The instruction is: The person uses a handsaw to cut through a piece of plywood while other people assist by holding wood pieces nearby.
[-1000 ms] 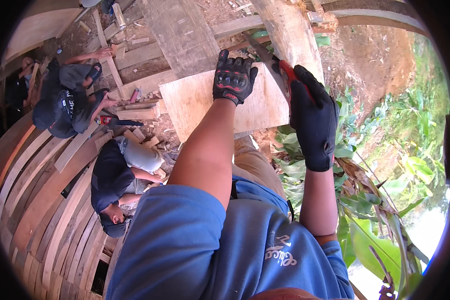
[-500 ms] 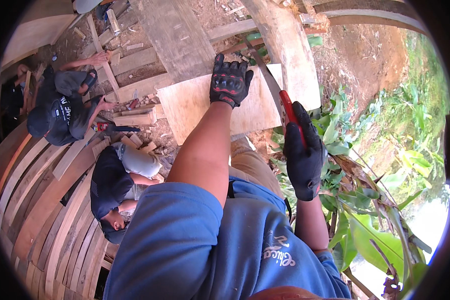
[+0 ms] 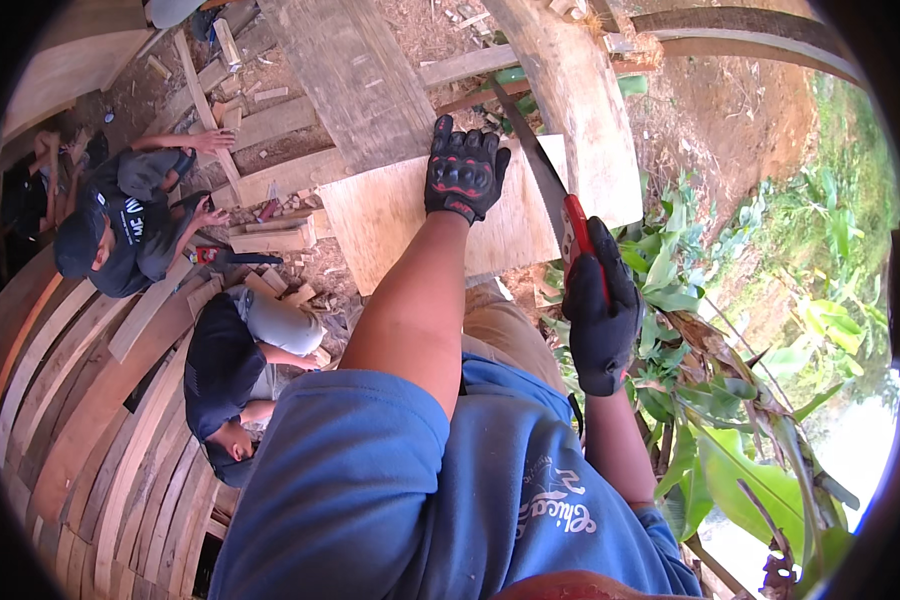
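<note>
A pale plywood sheet (image 3: 375, 220) lies in front of me. My left hand (image 3: 465, 172), in a black glove with red trim, presses flat on it with its fingers stretched out. My right hand (image 3: 602, 312), also gloved in black, is closed around the red handle (image 3: 576, 228) of a hand saw. The saw's dark blade (image 3: 535, 150) slants away to the upper left, over the sheet near its right end. How deep the teeth sit in the wood I cannot tell.
A long weathered plank (image 3: 360, 75) and a thick pale plank (image 3: 570, 90) run beyond the sheet. Two co-workers crouch at the left, one in a printed dark shirt (image 3: 130, 235), one in a black shirt (image 3: 215, 355). Curved timber strips (image 3: 110, 430) fill the lower left; leafy plants (image 3: 750, 470) stand right.
The saw and my right hand have shifted slightly, the handle a little nearer to me. My left hand stays flat on the plywood sheet. The far-left co-worker's head and hand have moved a little.
</note>
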Available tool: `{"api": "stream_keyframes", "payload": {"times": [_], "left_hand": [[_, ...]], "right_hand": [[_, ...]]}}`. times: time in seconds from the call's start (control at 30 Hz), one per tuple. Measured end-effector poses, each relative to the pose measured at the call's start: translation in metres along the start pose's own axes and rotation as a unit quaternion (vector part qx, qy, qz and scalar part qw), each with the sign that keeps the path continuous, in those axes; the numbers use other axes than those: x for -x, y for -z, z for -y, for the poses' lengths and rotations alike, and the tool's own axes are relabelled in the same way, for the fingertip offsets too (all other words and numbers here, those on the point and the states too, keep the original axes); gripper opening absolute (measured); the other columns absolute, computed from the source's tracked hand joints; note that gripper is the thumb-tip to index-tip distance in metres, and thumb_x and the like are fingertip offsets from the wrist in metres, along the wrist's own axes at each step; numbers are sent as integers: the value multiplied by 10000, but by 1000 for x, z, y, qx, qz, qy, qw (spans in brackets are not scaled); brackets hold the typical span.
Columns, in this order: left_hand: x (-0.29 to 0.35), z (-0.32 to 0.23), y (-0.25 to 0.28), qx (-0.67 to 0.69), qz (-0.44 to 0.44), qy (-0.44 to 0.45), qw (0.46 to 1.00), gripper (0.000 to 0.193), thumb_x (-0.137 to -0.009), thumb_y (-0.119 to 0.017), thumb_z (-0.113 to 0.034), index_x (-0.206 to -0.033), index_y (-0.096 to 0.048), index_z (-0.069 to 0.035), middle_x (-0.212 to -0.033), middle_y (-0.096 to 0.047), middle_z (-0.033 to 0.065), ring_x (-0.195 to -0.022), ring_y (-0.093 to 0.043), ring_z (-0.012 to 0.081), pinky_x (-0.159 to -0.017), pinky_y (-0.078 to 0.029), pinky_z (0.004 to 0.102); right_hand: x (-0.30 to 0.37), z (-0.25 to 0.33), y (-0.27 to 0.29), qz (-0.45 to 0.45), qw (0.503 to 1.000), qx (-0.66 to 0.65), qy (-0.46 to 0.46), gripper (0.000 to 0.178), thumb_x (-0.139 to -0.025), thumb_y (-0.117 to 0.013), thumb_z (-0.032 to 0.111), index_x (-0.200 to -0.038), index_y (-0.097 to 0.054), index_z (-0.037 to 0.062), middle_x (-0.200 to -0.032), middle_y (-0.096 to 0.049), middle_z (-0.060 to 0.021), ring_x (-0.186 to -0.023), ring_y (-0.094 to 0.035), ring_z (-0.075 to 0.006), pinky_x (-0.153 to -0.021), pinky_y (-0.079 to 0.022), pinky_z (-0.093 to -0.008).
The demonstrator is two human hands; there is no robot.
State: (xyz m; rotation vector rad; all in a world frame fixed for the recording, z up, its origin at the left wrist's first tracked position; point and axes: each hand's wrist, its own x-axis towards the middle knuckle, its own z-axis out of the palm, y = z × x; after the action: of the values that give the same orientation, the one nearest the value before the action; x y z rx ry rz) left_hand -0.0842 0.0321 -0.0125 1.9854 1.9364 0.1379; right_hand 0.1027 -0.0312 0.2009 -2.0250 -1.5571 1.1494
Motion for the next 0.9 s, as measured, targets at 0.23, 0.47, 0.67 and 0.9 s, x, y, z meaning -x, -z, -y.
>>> {"api": "stream_keyframes", "payload": {"times": [0.23,0.47,0.67,0.9], "left_hand": [[-1,0,-1,-12,13,7,1000,416,-1117,-494,-418,-1240,-735,-101,-1194,-763,120,-1196,-701,303,-1326,-250,542],[-3,0,-6,-18,3,5,1000,407,-1120,-498,-416,-1224,-733,-102,-1168,-764,129,-1184,-707,295,-1323,-249,552],[-2,1,-6,-6,-12,-2,1000,375,-1119,-510,-406,-1179,-729,-108,-1119,-761,128,-1133,-717,301,-1319,-253,559],[0,-2,-6,2,-4,10,1000,367,-1113,-521,-401,-1144,-733,-103,-1104,-756,137,-1132,-717,304,-1314,-264,558]], "right_hand": [[-28,3,-15,-15,999,20,46,389,-1092,-653,183,-1449,-705,38,-1363,-761,-220,-1209,-766,-305,-1007,-585,-414],[-56,-29,-43,-44,997,-10,67,383,-1079,-660,211,-1418,-728,46,-1298,-786,-220,-1156,-788,-320,-980,-601,-411],[-61,-30,-49,-41,998,-7,57,378,-1062,-672,216,-1389,-744,43,-1290,-782,-235,-1178,-779,-366,-1001,-599,-423],[-103,-46,-88,-35,997,-3,76,400,-1053,-685,263,-1380,-747,40,-1258,-782,-249,-1170,-768,-413,-1006,-594,-449]]}}
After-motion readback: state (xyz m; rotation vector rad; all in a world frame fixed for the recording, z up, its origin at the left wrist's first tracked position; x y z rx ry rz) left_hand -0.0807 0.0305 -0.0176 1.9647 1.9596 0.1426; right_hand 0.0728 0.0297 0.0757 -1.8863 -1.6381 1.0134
